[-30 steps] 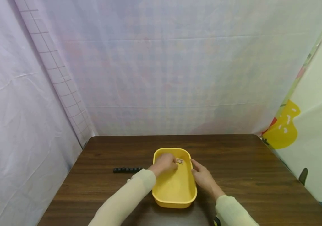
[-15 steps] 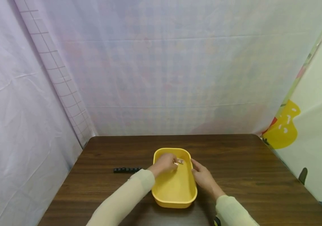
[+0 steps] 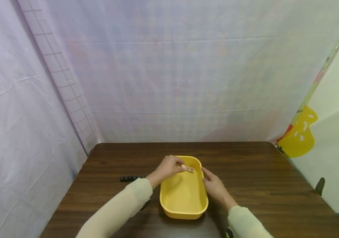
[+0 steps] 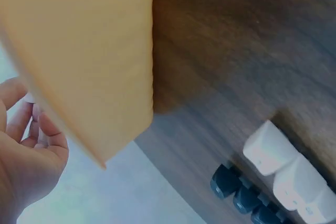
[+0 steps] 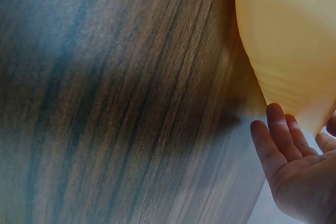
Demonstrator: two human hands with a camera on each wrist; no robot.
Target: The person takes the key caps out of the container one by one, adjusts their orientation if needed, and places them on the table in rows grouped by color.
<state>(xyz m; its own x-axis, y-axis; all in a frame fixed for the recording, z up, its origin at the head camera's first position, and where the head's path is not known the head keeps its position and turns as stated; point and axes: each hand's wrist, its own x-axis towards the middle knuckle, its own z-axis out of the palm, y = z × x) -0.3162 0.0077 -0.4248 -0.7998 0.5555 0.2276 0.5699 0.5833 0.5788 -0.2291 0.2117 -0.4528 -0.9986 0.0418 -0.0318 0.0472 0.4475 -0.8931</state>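
A yellow plastic tray (image 3: 184, 213) stands on the dark wood table. My left hand (image 3: 169, 166) is over its far left part, fingertips pinching a small whitish piece (image 4: 30, 98), which looks like a keycap and is mostly hidden by the fingers. Right by those fingertips, a short row of pale keycaps with dark markings (image 3: 189, 169) lies inside the tray near its far right wall. My right hand (image 3: 215, 187) rests against the tray's right side, its fingers fairly straight and touching the outer wall. In the right wrist view these fingers (image 5: 281, 135) reach up beside the wall.
To the left of the tray lies a row of black keycaps (image 3: 129, 178), partly behind the left sleeve. White keycaps (image 4: 296, 179) sit beside the black ones in the left wrist view. Pale curtains (image 3: 175, 82) hang behind the table.
My left hand has lifted and drawn back toward the tray's far left rim, showing more of the pale keycap row. My right hand and the tray stay about where they were.
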